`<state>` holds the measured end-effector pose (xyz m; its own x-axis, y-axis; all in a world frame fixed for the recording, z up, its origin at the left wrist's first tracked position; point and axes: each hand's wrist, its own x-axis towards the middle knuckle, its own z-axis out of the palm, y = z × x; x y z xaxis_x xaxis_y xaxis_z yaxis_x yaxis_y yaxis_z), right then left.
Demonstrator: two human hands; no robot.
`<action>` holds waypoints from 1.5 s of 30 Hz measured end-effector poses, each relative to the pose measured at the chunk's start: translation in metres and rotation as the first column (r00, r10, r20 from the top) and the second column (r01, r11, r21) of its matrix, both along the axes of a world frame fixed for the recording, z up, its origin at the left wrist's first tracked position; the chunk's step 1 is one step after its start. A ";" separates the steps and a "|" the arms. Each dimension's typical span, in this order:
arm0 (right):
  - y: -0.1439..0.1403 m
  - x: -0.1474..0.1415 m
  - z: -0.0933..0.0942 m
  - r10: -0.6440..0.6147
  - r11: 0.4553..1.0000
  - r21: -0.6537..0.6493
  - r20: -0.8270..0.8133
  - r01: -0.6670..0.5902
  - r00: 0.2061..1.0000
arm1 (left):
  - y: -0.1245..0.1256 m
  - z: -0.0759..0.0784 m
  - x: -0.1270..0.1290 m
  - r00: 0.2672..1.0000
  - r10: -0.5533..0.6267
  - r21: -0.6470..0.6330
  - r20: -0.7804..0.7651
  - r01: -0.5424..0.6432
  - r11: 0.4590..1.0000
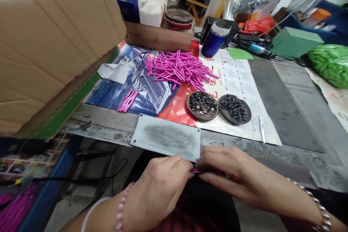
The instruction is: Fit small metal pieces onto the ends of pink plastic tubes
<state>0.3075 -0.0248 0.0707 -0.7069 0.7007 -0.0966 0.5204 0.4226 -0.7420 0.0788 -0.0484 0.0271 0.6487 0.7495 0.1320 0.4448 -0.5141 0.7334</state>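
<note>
Pink plastic stick (196, 171) pinched between left hand (160, 185) and right hand (225, 174).

Bare hands, bare forearms, no sleeves, no gloves.
Left hand (157, 192): pink bead bracelet (121, 206) on the wrist plus a thin white band (91, 212) at its 8 o'clock. Right hand (231, 175): silver-and-pearl bead bracelet (319, 210) on the wrist, toward 4 o'clock.

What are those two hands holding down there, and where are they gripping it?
A small pink stick, pinched between the fingertips of the left hand and the right hand. Only a short bit shows, so the exact grip points cannot be told.
</note>
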 end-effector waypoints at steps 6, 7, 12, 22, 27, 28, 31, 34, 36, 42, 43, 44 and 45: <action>-0.008 0.012 -0.015 -0.141 0.979 -0.155 -0.060 0.130 0.988 | 0.002 0.003 0.000 0.997 0.040 0.066 0.067 -0.044 0.997; -0.009 0.013 -0.019 -0.162 0.973 -0.178 -0.074 0.147 0.984 | 0.001 0.003 0.001 0.997 0.046 0.082 0.061 -0.051 0.995; -0.014 0.007 -0.024 -0.219 0.965 -0.176 -0.146 0.192 0.965 | -0.001 0.001 0.004 0.996 0.071 0.167 0.047 -0.078 0.983; -0.014 -0.005 -0.029 -0.296 0.926 -0.293 -0.176 0.237 0.939 | -0.005 -0.003 0.009 0.995 0.098 0.294 0.031 -0.103 0.950; -0.012 -0.011 -0.035 -0.353 0.887 -0.388 -0.218 0.251 0.910 | -0.006 -0.007 0.014 0.986 0.131 0.376 0.103 -0.160 0.913; -0.012 -0.013 -0.036 -0.369 0.876 -0.409 -0.229 0.255 0.901 | -0.006 -0.008 0.014 0.984 0.130 0.376 0.119 -0.166 0.912; -0.011 -0.017 -0.039 -0.410 0.843 -0.474 -0.257 0.255 0.875 | -0.005 -0.011 0.011 0.982 0.117 0.384 0.146 -0.165 0.909; -0.011 -0.019 -0.040 -0.402 0.834 -0.497 -0.250 0.239 0.881 | -0.003 -0.015 0.005 0.981 0.089 0.373 0.172 -0.148 0.916; -0.007 -0.016 -0.039 -0.387 0.870 -0.403 -0.206 0.282 0.899 | -0.002 -0.018 0.002 0.974 0.058 0.338 0.220 -0.132 0.932; 0.026 0.009 -0.044 -0.481 0.821 0.326 -0.047 0.469 0.875 | -0.002 -0.023 -0.002 0.914 0.122 -0.034 0.386 -0.118 0.992; 0.033 0.013 -0.046 -0.476 0.805 0.402 -0.002 0.436 0.879 | -0.002 -0.024 -0.003 0.905 0.140 -0.089 0.401 -0.113 0.990; 0.039 0.017 -0.049 -0.464 0.799 0.456 0.053 0.392 0.884 | -0.003 -0.024 -0.003 0.900 0.155 -0.132 0.408 -0.110 0.985; 0.044 0.020 -0.051 -0.452 0.799 0.491 0.112 0.346 0.885 | -0.003 -0.025 -0.003 0.896 0.169 -0.164 0.410 -0.110 0.980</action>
